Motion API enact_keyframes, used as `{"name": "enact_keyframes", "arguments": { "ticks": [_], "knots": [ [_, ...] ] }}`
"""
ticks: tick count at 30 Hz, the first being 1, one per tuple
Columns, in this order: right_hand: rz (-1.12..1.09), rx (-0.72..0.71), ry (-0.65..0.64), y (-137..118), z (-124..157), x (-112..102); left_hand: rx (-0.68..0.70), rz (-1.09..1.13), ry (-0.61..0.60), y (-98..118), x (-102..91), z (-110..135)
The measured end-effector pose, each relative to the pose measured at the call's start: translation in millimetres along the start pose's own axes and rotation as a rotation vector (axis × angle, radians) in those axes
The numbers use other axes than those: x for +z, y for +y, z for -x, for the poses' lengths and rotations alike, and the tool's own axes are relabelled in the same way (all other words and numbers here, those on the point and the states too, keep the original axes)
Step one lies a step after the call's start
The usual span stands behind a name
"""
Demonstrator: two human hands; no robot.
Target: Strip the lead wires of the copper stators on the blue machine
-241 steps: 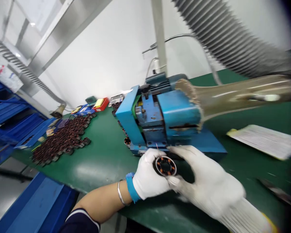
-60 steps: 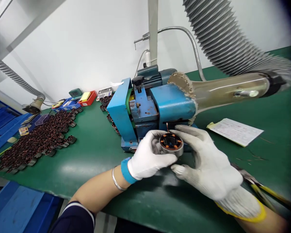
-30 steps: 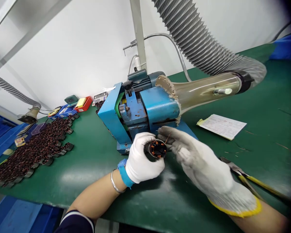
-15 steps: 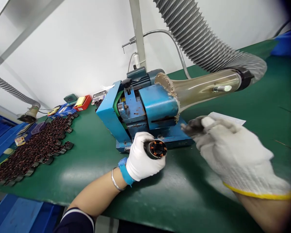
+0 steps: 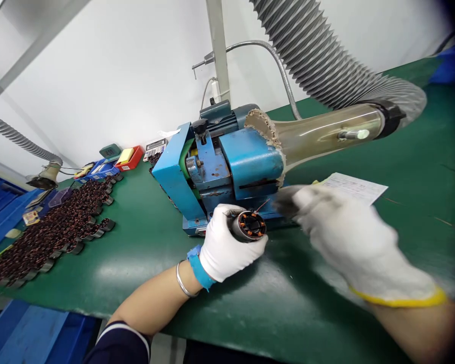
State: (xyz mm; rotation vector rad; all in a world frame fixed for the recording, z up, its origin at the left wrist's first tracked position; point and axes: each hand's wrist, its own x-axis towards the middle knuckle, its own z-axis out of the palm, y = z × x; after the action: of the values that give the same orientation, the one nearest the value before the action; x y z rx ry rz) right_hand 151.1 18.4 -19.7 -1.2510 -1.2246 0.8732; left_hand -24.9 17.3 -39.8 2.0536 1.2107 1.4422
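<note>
My left hand (image 5: 229, 242), in a white glove, is wrapped round a motor stator (image 5: 251, 225). The stator is a short metal cylinder with a black core and orange-copper windings round its open end, which faces up toward me. One thin wire (image 5: 263, 205) sticks out from its upper edge. My right hand (image 5: 337, 227), in a knitted glove with a yellow cuff, hovers to the right, apart from the stator. Its darkened fingertips lie close to the wire's free end. Motion blurs its fingers, so whether they pinch anything is unclear.
Just behind my hands stands a blue motor-driven machine (image 5: 212, 172), with a clear duct (image 5: 326, 131) and grey hose (image 5: 307, 55) on its right. Many stators (image 5: 60, 227) cover the green bench (image 5: 144, 273) at left. A paper sheet (image 5: 358, 187) lies behind my right hand.
My right hand has shifted left toward the stator, uncovering more of the paper. The stator has tilted slightly, and a loose wire now shows at its edge. My left hand keeps its grip.
</note>
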Motion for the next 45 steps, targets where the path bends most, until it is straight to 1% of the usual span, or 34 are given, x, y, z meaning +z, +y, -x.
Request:
{"name": "enact_keyframes", "arguments": {
  "ticks": [1, 2, 4, 6, 9, 12, 15, 18, 21, 24, 26, 27, 30, 31, 33, 35, 37, 39, 40, 43, 45],
  "knots": [
    [0.006, 0.034, -0.095, -1, 6, 7, -0.038, -0.001, 0.002, 0, -0.8, 0],
    [0.021, -0.002, -0.163, -2, 12, 14, -0.048, 0.0, 0.004, 0, -1.6, 0],
    [0.078, -0.117, -0.164, -2, 22, 28, 0.006, 0.001, 0.01, -1, -2.4, 0],
    [0.087, -0.161, -0.159, 0, 26, 35, 0.084, 0.0, 0.009, -2, -2.2, 0],
    [0.005, -0.108, -0.194, 3, 20, 34, 0.146, 0.004, 0.004, -3, -1.1, -1],
    [-0.079, -0.066, -0.217, 3, 15, 30, 0.156, 0.009, 0.017, -3, -0.8, -1],
    [-0.094, -0.002, -0.219, 2, 15, 29, 0.159, 0.003, 0.025, -3, -1.2, -2],
    [-0.148, 0.056, -0.239, 1, 17, 28, 0.248, 0.019, -0.001, -5, -1.5, -2],
    [-0.187, 0.009, -0.251, 1, 17, 27, 0.386, 0.026, -0.014, -8, -1.3, -3],
    [-0.135, -0.089, -0.158, 0, 18, 27, 0.424, 0.002, -0.029, -11, -1.2, -3],
    [-0.152, -0.099, -0.108, -1, 18, 26, 0.412, -0.007, -0.049, -11, -1.4, -4],
    [-0.184, -0.073, -0.095, -1, 18, 26, 0.399, -0.004, -0.065, -11, -1.5, -4],
    [-0.287, 0.07, -0.054, -1, 16, 22, 0.313, 0.021, -0.09, -7, -1.2, -3],
    [-0.308, 0.108, -0.048, -2, 15, 21, 0.253, 0.03, -0.087, -6, -0.9, -3],
    [-0.31, 0.135, -0.071, -4, 13, 20, 0.107, 0.064, -0.077, -4, 0.0, -2],
    [-0.226, 0.108, -0.127, -5, 13, 22, -0.029, 0.141, -0.087, -3, 0.8, -1],
    [-0.104, 0.058, -0.164, -5, 14, 26, -0.112, 0.232, -0.095, -2, 1.1, -1],
    [-0.042, 0.04, -0.183, -3, 16, 31, -0.159, 0.268, -0.092, -1, 0.9, -3],
    [-0.045, 0.049, -0.189, -1, 16, 32, -0.178, 0.262, -0.085, 0, 0.7, -4],
    [-0.12, 0.075, -0.188, 1, 13, 36, -0.191, 0.218, -0.064, 3, 0.5, -10],
    [-0.185, 0.036, -0.169, -2, 10, 37, -0.164, 0.195, -0.041, 5, 0.7, -15]
  ]
}}
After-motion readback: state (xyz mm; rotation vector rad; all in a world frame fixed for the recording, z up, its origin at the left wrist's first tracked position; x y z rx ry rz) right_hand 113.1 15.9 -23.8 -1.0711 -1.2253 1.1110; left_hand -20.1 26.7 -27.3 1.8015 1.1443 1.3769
